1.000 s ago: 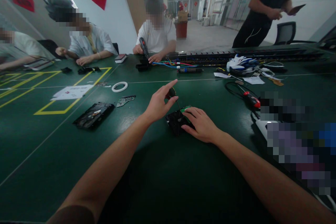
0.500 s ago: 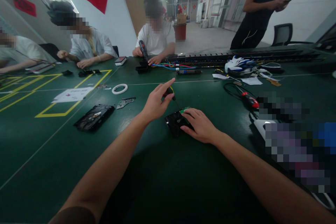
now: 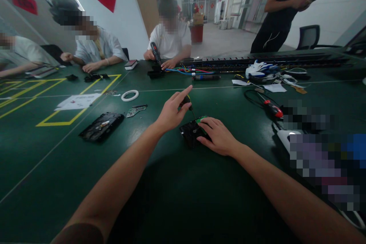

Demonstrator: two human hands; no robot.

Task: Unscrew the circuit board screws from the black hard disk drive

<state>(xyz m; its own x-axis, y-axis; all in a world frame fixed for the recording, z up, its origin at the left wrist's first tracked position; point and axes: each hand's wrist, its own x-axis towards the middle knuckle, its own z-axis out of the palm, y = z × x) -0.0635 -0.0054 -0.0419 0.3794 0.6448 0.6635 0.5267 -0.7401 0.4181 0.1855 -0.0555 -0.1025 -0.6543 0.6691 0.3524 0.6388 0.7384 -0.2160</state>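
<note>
My left hand point(image 3: 171, 112) is closed around the dark, yellow-marked handle of a screwdriver point(image 3: 188, 101), its index finger stretched out along the top. The screwdriver's thin shaft slants down to a small black device point(image 3: 189, 133), close to a green circuit board point(image 3: 201, 119) at its far edge. Whether the tip sits in a screw is too small to tell. With thumb and fingers on either side, my right hand point(image 3: 219, 136) grips the device's right part and covers some of it. The device rests on the green table point(image 3: 183, 198).
To the left lie an open black casing point(image 3: 102, 126), a loose circuit board piece point(image 3: 136, 111) and a white tape roll point(image 3: 129, 95). A red-and-black screwdriver point(image 3: 273, 109) and gloves point(image 3: 261, 69) lie to the right. Across the table, a person point(image 3: 169, 36) holds a power screwdriver point(image 3: 155, 52).
My hands, the screwdriver and the black device stay almost in place. The view has shifted slightly, and the standing person's hands have moved a little.
</note>
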